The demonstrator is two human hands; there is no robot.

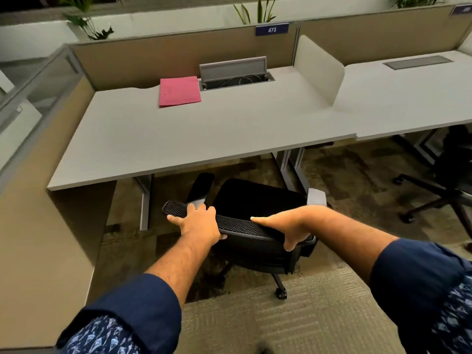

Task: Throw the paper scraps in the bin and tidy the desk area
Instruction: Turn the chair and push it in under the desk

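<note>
Evidently the person had both hands on the top edge of the office chair, whose backrest stood just short of the desk. The left hand lay over the mesh rim with fingers curled forward and thumb out to the side; the right hand clasped the same rim farther along, thumb hooked under it. Beyond the grip, the seat sat partly under the desk edge, with a pink folder well past it on the desktop. On castors, the chair looked likely to roll easily and swivel, so a two-handed hold on the stiff top rim seemed the steadiest. No paper scraps or bin were visible.
</note>
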